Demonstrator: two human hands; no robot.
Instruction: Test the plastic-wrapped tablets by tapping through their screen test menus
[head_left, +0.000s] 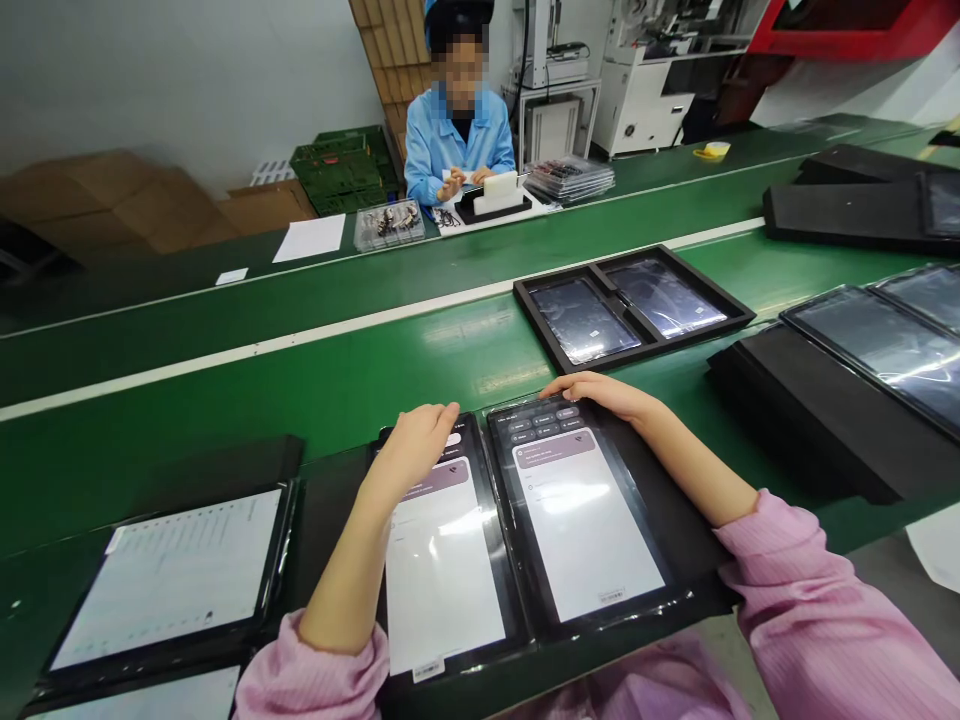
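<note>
Two lit tablets in clear film lie side by side on black foam in front of me, the left tablet (450,560) and the right tablet (592,520). Across the upper left part of the left tablet rests my left hand (420,440), its fingers together and pointing to the top edge; what is under them is hidden. My right hand (600,392) lies over the top edge of the right tablet with its fingers stretched out to the left. Both screens show a pale page with a mauve banner.
Another lit tablet (172,575) lies at the left. A black tray (645,345) with two dark tablets sits on the green belt (330,370). Foam and tablets (885,350) are stacked at right. Across the belt sits a person (459,140) near green crates (337,175).
</note>
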